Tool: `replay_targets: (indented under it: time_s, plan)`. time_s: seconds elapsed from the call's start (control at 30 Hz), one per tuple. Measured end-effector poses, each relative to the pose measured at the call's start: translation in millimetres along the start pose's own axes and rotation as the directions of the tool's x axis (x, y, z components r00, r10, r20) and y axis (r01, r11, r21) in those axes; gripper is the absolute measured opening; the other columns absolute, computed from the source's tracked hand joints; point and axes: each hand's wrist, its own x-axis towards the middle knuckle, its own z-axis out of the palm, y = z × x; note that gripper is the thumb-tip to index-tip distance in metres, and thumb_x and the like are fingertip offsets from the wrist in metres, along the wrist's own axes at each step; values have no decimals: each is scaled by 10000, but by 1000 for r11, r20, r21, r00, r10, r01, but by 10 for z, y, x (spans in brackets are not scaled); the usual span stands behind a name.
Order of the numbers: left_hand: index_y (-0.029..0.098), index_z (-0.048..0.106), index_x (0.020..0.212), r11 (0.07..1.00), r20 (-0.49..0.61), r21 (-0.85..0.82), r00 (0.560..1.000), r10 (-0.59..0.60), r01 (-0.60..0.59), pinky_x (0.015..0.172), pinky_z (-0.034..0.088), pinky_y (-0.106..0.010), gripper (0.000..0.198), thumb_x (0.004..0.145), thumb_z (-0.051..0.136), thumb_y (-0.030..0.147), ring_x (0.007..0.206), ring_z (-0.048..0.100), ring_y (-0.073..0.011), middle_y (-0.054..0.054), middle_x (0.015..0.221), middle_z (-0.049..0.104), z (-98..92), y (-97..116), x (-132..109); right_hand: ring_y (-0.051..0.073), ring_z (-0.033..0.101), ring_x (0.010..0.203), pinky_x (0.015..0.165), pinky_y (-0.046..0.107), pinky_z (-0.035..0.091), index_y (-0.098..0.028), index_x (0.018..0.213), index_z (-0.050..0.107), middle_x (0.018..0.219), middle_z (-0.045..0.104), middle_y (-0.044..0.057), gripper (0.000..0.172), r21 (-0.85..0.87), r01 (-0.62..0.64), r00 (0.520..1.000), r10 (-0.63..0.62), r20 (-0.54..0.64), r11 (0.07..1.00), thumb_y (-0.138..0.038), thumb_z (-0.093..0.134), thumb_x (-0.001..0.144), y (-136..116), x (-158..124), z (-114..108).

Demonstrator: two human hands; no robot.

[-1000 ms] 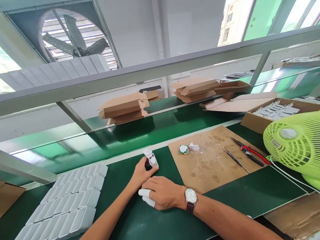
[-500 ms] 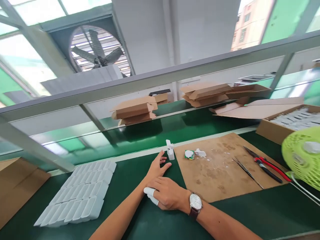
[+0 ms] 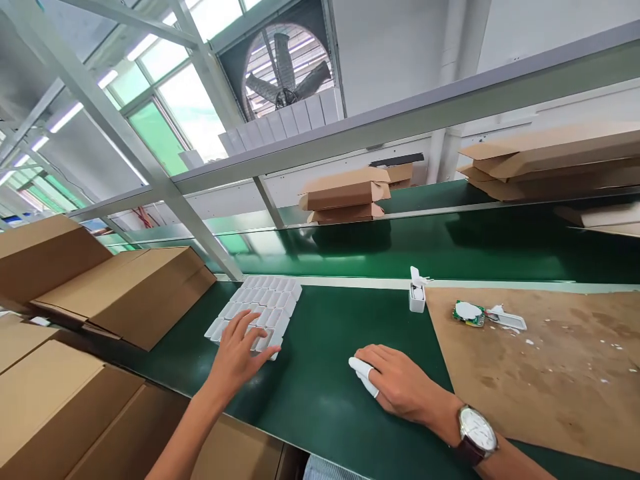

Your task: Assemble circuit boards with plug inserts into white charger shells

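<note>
My left hand [image 3: 239, 357] is open, fingers spread and slightly bent, over the near part of a block of white plastic cases [image 3: 265, 293] standing in close rows. Whether its fingertips touch them I cannot tell. Palm down above the green mat, my right hand [image 3: 400, 383] has its fingers loosely curled together, with white finger covers on the near digits and nothing visible in it. Beyond it stands a small open white case [image 3: 417, 298] with its lid up. Right of that, a green circuit board [image 3: 469, 313] lies wired to a white plastic piece [image 3: 510, 321].
Brown paper [image 3: 550, 373] with stains and white scraps covers the right of the green bench [image 3: 320, 413]. Large cardboard boxes [image 3: 130, 290] crowd the left side. Folded cartons [image 3: 345, 193] lie on the back ledge, behind a metal frame bar [image 3: 380, 133].
My left hand has moved left, from beside the single open case to the rows of cases. My right hand no longer overlaps the left forearm. The view has turned left.
</note>
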Motion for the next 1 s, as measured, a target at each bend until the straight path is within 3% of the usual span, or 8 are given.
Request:
replay_targets:
  time_s: [0.07,0.17,0.4,0.53,0.63,0.7,0.83,1.0]
  plan:
    - [233,648,861,999,63,27,997,39,-41,969,526,-579,216,929,648,438,1314,531,-395,-125,1305,649,-51,-58,-179,220,644,884,756,355,549,-159,1010,620,1047,686,129,297,-1,-3,1000,4,13,1000,24,453,845,0,-4,27]
    - [239,624,843,993,108,-97,991,78,-68,980,537,-542,165,978,574,320,1347,524,-355,-103,1335,642,-6,136,-237,213,638,866,751,347,537,-156,1062,620,1048,689,123,286,-10,-16,998,16,53,1000,-8,450,887,2,26,28]
    - [236,613,932,841,102,-522,968,230,-144,963,574,-430,142,1008,526,319,1186,649,-256,-96,1397,600,430,874,414,222,625,913,808,355,517,-156,1004,635,1061,684,106,156,-123,-36,931,78,357,992,-69,550,905,106,106,-256]
    - [216,590,890,749,127,-651,956,264,-121,1015,556,-449,127,978,539,293,1233,628,-266,-117,1449,549,796,1076,778,252,619,1030,924,394,512,-165,1069,640,1126,676,111,204,-291,-251,878,343,333,923,-73,557,907,328,-119,-605]
    - [220,569,981,673,101,-737,976,193,-57,1051,538,-438,51,952,550,258,1274,598,-253,-130,1411,553,1039,1201,882,293,611,1078,967,458,502,-157,1136,631,1213,650,151,237,-471,-464,769,605,205,750,-107,534,925,571,-389,-915]
    - [219,545,1088,633,82,-774,987,138,-24,1063,532,-439,148,942,561,241,1273,596,-246,-141,1392,547,1156,1275,877,323,614,1066,962,496,497,-141,1093,640,1187,650,185,224,-540,-529,711,689,141,655,-104,514,911,719,-548,-1101]
    - [231,470,1316,577,84,-816,990,113,3,1103,508,-439,435,906,616,220,1329,560,-258,-144,1426,515,1231,1352,801,337,642,933,878,492,516,-151,916,660,965,684,176,149,-585,-551,663,738,126,595,-121,524,863,835,-669,-1281]
    - [253,410,1452,539,151,-838,985,85,82,1085,529,-437,653,860,684,238,1305,582,-278,-137,1438,525,1168,1366,778,291,681,923,831,426,552,-221,1110,681,1027,726,95,236,-294,-598,706,664,247,745,-314,559,931,626,-418,-1046]
